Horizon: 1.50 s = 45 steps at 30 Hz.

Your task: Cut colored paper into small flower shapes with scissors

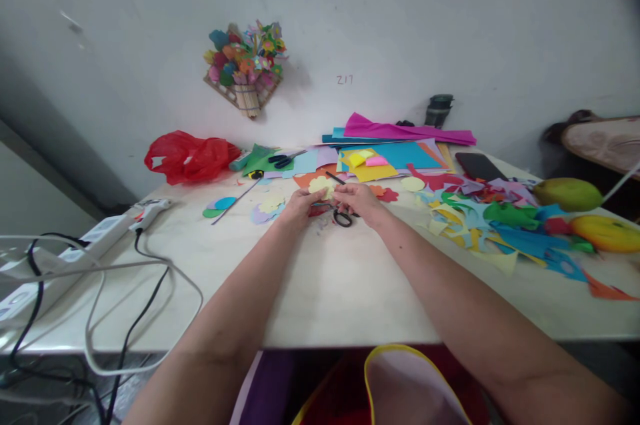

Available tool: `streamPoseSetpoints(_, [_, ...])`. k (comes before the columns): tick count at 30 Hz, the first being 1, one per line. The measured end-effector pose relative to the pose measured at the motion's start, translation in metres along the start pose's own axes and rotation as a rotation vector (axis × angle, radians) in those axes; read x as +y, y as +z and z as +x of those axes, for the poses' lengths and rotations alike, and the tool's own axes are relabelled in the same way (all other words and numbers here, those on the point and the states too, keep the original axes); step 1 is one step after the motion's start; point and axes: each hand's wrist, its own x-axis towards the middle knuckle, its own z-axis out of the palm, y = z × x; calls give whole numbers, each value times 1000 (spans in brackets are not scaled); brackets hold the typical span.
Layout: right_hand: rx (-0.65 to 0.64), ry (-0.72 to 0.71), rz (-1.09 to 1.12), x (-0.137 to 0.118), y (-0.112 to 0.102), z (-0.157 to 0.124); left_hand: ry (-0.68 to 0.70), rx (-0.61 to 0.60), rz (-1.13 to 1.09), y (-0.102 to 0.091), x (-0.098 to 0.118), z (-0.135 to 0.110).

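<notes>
A pale yellow paper flower (320, 187) is between my hands above the table. My left hand (300, 205) pinches its left side, thumb on top. My right hand (361, 202) is closed at its right edge, the fingertips pressed to the paper. A thin dark stick (334, 177), perhaps a pen, shows just behind my right fingers; whether they grip it too is unclear. Below the hands lies a pair of scissors with a black handle loop (343, 218), its blades partly hidden. Another pale yellow flower (271, 201) rests on lilac paper left of my left hand.
Paper scraps (470, 215) spread to the right, near two mango-like fruits (567, 193) and a phone (480, 167). Coloured sheets (390, 157) and other scissors (281, 161) lie behind. A red plastic bag (187, 157) and a power strip (107, 230) with loose cables occupy the left.
</notes>
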Motion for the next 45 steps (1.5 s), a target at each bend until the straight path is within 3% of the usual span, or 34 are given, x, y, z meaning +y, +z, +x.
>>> streamPoseSetpoints(4, [52, -7, -12, 2, 1, 2, -7, -42, 7, 1, -2, 0])
streamPoseSetpoints(7, [76, -12, -16, -2, 0, 0, -34, -4, -38, 2, 1, 2])
streamPoseSetpoints(11, [50, 16, -43, -5, -2, -2, -105, 73, -45, 1, 8, 3])
streamPoseSetpoints(20, [24, 0, -166, -10, -4, -5, -63, 57, 97, -3, 8, -3])
streamPoseSetpoints(22, [72, -21, -331, -12, -7, -5, -51, 67, 70, -4, 9, -3])
streamPoseSetpoints(26, [192, -103, -932, -16, -15, -5, -20, 104, -18, -6, 10, -2])
streamPoseSetpoints(32, [-36, -73, -1359, -28, -9, -19, 59, 152, -112, -10, 9, 0])
streamPoseSetpoints(39, [-152, -111, -1410, -31, 3, -26, 82, 162, -111, -9, 6, 3])
streamPoseSetpoints(45, [-39, -55, -1268, -28, -5, -17, 94, 188, -103, -10, 5, 5])
